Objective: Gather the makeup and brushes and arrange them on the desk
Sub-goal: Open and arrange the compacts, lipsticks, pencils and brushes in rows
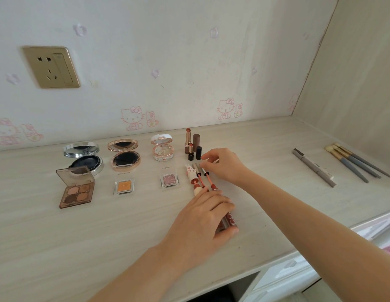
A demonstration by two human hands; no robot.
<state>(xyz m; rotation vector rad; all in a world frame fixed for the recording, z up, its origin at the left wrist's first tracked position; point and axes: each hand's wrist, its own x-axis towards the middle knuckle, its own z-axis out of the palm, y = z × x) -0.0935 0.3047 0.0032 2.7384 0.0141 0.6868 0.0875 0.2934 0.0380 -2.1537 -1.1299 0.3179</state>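
Centre of the surface (102,236): left hand (200,216) has its grip wrapped on the lip gloss tubes (230,221), and right hand (224,165) pinches a wand cap (204,170) just beyond them. I read this as late stage. Compacts (124,155), eyeshadow pans (78,194) and lipsticks (190,152) already sit in rows on the left; brushes (347,165) and pencil (314,167) lie well off to the right. Remaining: square up the glosses, maybe pull the brushes closer.

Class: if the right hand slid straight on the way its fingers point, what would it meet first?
The right hand would probably meet the silver-capped lip-gloss wands first; contact is unclear.
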